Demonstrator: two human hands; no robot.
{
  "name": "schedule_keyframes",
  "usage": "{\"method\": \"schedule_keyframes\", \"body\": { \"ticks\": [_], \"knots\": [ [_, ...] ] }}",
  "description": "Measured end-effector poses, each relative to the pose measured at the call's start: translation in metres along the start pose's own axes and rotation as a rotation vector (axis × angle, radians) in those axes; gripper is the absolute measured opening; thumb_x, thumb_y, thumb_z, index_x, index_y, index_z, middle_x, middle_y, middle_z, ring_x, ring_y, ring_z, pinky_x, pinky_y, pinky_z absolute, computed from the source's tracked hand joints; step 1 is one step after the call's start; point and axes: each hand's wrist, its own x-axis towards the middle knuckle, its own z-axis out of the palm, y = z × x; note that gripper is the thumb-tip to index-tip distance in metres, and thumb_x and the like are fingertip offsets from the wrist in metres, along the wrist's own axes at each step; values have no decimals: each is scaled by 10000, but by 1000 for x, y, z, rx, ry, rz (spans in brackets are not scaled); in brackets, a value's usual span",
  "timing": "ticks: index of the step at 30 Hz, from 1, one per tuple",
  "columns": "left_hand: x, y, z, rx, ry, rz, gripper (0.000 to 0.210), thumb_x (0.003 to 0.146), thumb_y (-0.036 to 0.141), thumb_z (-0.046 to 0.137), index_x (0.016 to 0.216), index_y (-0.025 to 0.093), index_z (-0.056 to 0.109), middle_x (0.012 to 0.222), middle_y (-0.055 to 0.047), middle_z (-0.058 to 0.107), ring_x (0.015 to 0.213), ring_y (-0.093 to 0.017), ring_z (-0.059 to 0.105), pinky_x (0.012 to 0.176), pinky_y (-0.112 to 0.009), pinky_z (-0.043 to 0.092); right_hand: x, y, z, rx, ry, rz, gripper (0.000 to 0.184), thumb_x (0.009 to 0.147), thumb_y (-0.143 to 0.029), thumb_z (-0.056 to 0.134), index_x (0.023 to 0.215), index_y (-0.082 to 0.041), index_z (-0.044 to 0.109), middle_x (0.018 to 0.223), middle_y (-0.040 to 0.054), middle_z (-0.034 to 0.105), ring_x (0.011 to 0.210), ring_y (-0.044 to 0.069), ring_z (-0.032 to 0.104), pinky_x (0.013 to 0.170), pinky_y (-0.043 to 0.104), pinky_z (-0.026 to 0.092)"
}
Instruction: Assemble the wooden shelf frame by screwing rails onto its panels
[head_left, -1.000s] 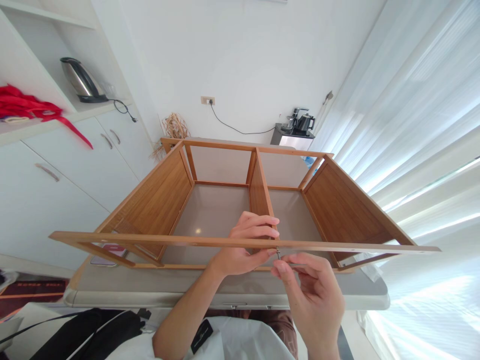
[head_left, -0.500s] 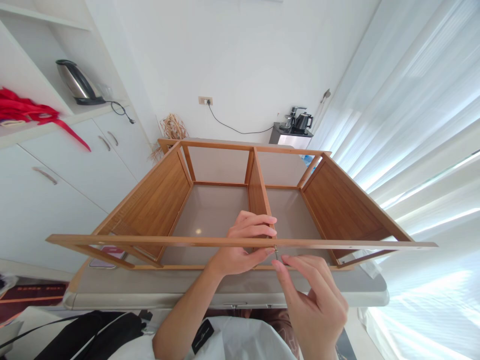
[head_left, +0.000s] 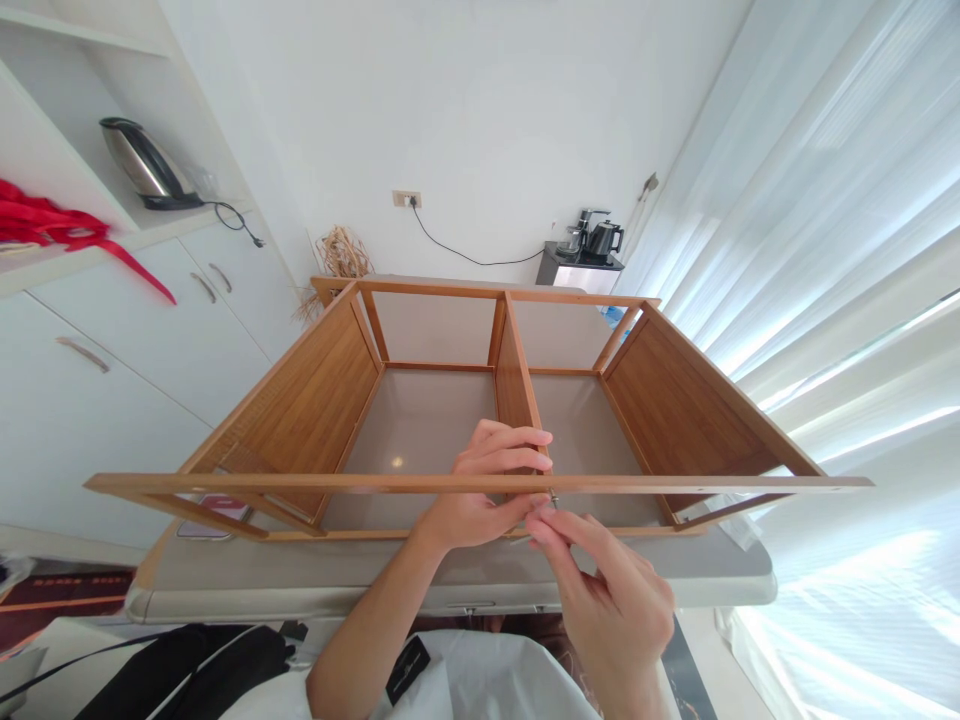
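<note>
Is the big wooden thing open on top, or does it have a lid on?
Open: no lid covers the wooden frame, so you look straight down between its panels to the grey tabletop.

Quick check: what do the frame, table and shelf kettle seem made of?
Frame: looks like wood or bamboo, satin-varnished, from the warm brown, streaked panels. Table: perhaps laminate or painted board, semi-gloss; smooth grey with a bright glint. Kettle: likely stainless steel, given its silvery sheen; black base probably plastic.

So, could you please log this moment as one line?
left hand: against flat brown wooden divider; right hand: pinching slim metal piece; at long brown wooden rail
</note>
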Motion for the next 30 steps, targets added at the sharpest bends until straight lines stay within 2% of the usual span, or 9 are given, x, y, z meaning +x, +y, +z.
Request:
{"method": "schedule_keyframes", "body": {
  "ticks": [2,6,10,14,18,21,23,28,30],
  "knots": [
    [-1,-1,0,-6,-4,-1,213,892,310,737,1087,244,683,1222,-90,713,1001,-201,647,936,-410,494,2,1,-3,62,-67,53,161,888,-185,748,1018,-263,695,801,-31,764,596,111,681,586,215,565],
    [-1,-3,-1,-5,-16,4,219,898,330,729,1094,246,679,1235,-91,709,1011,-207,652,932,-411,488,2,4,-8,152,-182,119,255,868,-219,776,1099,-268,680,927,-18,786,681,124,723,664,222,598],
    [-1,-3,0,-17,-11,8,226,888,299,743,1098,246,677,1243,-87,707,1004,-196,646,937,-402,484,6,6,-7,76,-127,36,190,857,-161,773,1006,-256,704,764,-30,733,571,102,625,571,226,543],
    [-1,-2,0,-16,-14,4,224,892,318,738,1094,241,680,1242,-92,707,1029,-206,645,930,-404,485,13,3,-5,75,-80,-21,258,845,-79,748,1040,-246,717,800,-3,705,600,100,600,556,231,523],
    [1,0,0,-5,-12,13,226,902,344,724,1095,236,680,1234,-103,710,1037,-209,654,941,-414,486,19,0,-6,116,-27,51,327,858,-69,700,1127,-256,701,759,-19,659,606,109,597,570,243,549],
    [4,3,-1,1,0,28,206,902,325,724,1082,235,677,1212,-96,720,1041,-203,662,934,-405,492,18,2,-7,174,-14,143,437,882,-86,671,1280,-262,633,747,-34,648,617,112,623,594,252,579],
    [4,4,-1,7,1,24,203,896,310,730,1076,234,678,1199,-95,725,1039,-204,666,931,-406,495,16,5,-8,198,5,196,459,888,-98,672,1313,-258,606,747,-38,645,612,111,639,569,241,582],
    [3,3,-1,12,-1,4,202,878,271,743,1066,235,681,1208,-98,721,1019,-206,665,935,-418,495,8,10,-8,196,48,302,184,876,-203,730,1050,-236,676,838,-4,702,589,110,673,551,228,592],
    [3,3,0,11,-1,3,205,874,255,744,1067,236,678,1210,-92,720,1007,-198,663,936,-412,493,4,8,-8,196,72,369,143,873,-267,747,986,-227,671,824,2,711,580,119,679,557,236,593]
  ]
}}
